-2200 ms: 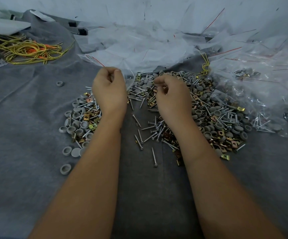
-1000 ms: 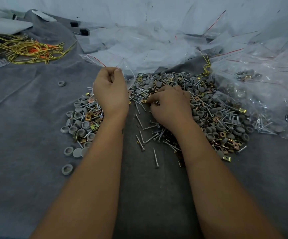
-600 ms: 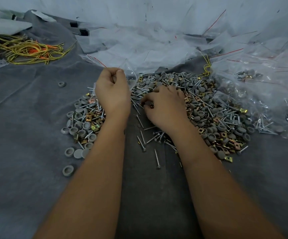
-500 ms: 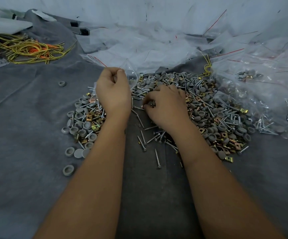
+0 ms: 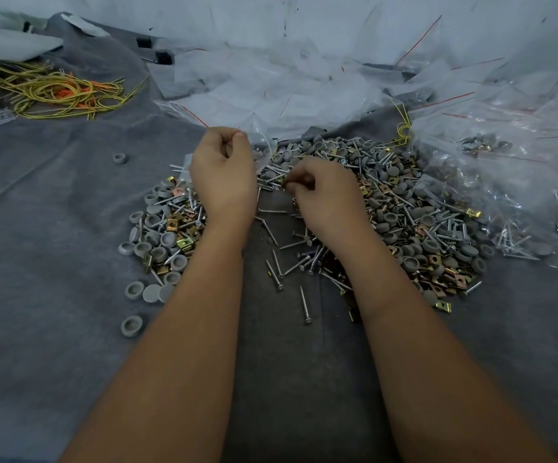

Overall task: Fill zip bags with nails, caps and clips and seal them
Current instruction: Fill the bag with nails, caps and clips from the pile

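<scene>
Over the mixed hardware pile (image 5: 387, 208), right hand (image 5: 327, 192) had dropped to pinch a small piece, left hand (image 5: 224, 172) still pinching the zip bag (image 5: 260, 142) open, filling underway.

caps (image 5: 407, 262) grey | clips (image 5: 172, 224) brass-gold | nails (image 5: 304, 304) silver | cloth (image 5: 53, 228) grey

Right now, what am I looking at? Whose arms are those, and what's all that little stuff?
A person wears a camera on their head, so you see their own arms from above. The left hand pinches a clear zip bag by its top. The right hand picks small pieces from a big pile of nails, round grey caps and gold clips. Everything lies on a grey cloth. Behind are empty bags, on the right some filled bags, and far left some yellow wire.
</scene>
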Motion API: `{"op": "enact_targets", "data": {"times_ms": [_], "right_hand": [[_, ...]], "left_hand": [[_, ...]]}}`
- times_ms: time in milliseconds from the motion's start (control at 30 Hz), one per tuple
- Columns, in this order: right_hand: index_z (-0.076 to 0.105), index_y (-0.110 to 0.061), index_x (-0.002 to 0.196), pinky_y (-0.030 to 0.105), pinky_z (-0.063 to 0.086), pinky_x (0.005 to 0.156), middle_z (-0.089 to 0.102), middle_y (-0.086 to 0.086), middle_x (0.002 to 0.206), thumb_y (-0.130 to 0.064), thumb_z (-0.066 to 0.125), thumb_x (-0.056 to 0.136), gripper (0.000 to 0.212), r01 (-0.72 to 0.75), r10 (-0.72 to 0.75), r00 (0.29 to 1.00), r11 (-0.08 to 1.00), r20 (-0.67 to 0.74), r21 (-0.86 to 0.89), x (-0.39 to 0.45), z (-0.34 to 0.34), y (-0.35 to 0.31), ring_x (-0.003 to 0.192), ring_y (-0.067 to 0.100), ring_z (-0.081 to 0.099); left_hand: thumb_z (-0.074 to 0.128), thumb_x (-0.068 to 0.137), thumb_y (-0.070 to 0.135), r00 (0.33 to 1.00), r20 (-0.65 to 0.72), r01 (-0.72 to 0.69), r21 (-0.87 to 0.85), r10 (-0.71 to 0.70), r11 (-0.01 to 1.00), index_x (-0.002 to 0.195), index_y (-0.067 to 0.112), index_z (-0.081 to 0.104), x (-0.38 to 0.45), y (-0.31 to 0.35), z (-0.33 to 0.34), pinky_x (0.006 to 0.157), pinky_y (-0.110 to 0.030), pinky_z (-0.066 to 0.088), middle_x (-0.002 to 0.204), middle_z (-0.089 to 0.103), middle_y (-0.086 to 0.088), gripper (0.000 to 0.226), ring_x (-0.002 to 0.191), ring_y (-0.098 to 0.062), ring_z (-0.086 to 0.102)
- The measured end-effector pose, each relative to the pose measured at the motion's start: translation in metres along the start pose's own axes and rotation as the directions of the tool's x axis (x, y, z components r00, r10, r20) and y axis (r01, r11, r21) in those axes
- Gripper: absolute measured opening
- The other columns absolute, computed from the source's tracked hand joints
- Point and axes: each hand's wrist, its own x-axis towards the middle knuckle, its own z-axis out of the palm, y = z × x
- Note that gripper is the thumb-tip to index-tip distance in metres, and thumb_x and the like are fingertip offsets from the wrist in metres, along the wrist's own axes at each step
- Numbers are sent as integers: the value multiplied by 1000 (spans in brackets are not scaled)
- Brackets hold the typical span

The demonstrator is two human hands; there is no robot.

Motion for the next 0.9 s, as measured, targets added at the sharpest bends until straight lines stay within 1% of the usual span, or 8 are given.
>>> {"op": "enact_targets", "data": {"times_ms": [100,200,333,433,533,667,800,900], "right_hand": [[70,-18,91,27,50,76,64,-10,84,-11,64,88,9,45,-7,975,985,-221,169,-1,-4,-4,82,10,61],[69,-16,89,25,49,76,63,-6,86,-10,66,84,8,153,-63,934,960,-352,233,-2,-8,-8,82,11,60],[72,-17,107,39,48,86,63,-1,97,-17,66,88,20,163,-149,960,986,-238,44,0,-9,-3,96,20,57],[69,-16,115,40,48,87,61,-2,98,-14,59,92,25,120,-97,957,990,-272,68,2,-14,1,95,18,58],[71,-17,110,42,48,90,64,1,104,-11,53,94,24,42,-43,963,999,-265,-9,4,-16,7,100,20,58],[69,-25,115,39,40,97,61,3,119,-24,52,95,27,48,-64,997,961,-50,-271,4,-10,10,115,26,48],[55,-25,132,43,22,108,41,6,143,-46,48,95,44,94,-15,987,856,158,-509,-2,-1,14,133,30,28],[56,-29,132,45,20,110,38,5,147,-51,51,92,45,88,9,983,852,182,-515,-1,-1,15,136,30,25]], "left_hand": [[58,89,11,996,89,-19,40,16,999,71,28,59,-1,0,0,56,-16,40,63,54,8,25,53,2,45],[60,89,14,973,228,-81,145,47,986,76,24,63,-6,-1,3,55,-21,40,62,56,7,16,52,1,46],[59,89,15,954,294,-119,198,57,973,80,23,65,-8,-3,4,57,-26,40,64,57,3,13,58,-10,49],[58,89,14,967,254,-86,174,40,981,78,23,64,-7,-3,4,52,-21,37,60,54,6,15,52,-3,44],[58,89,12,986,168,-26,110,8,994,74,22,63,-4,-2,4,49,-16,34,59,51,8,19,47,2,40],[57,89,11,995,96,8,48,-13,999,79,16,66,-2,-2,3,53,-23,36,60,51,4,14,54,-8,42],[58,89,11,995,101,10,33,-14,999,79,13,66,-1,-5,4,51,-23,32,57,49,3,12,50,-9,39],[58,89,12,994,104,11,27,-14,1000,79,13,66,-1,-6,5,49,-23,32,58,49,3,13,49,-8,38]]}}
